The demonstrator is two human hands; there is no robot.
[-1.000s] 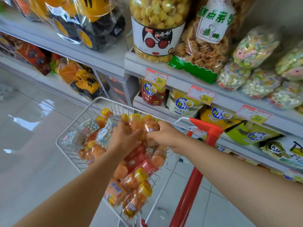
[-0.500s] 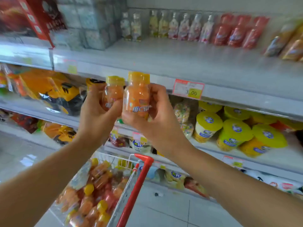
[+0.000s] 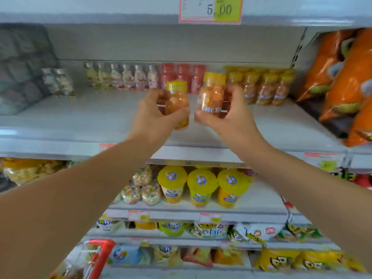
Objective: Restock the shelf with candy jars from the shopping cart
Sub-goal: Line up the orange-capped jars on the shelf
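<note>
Grey shelf (image 3: 100, 117) spreads across the head view. Above its front edge my left hand (image 3: 153, 115) grips one orange candy jar (image 3: 178, 99) and my right hand (image 3: 227, 117) grips a second jar (image 3: 212, 93), both upright. I judge this the placing step: next I should set them beside the matching jars (image 3: 265, 87) at the shelf's back.

Bright, even light; soft wide-angle view.
Blur smears the back-row jars (image 3: 128, 77) and lower packets (image 3: 211, 230); the shelf edge (image 3: 60, 146) bows at the sides; light probably from overhead.
</note>
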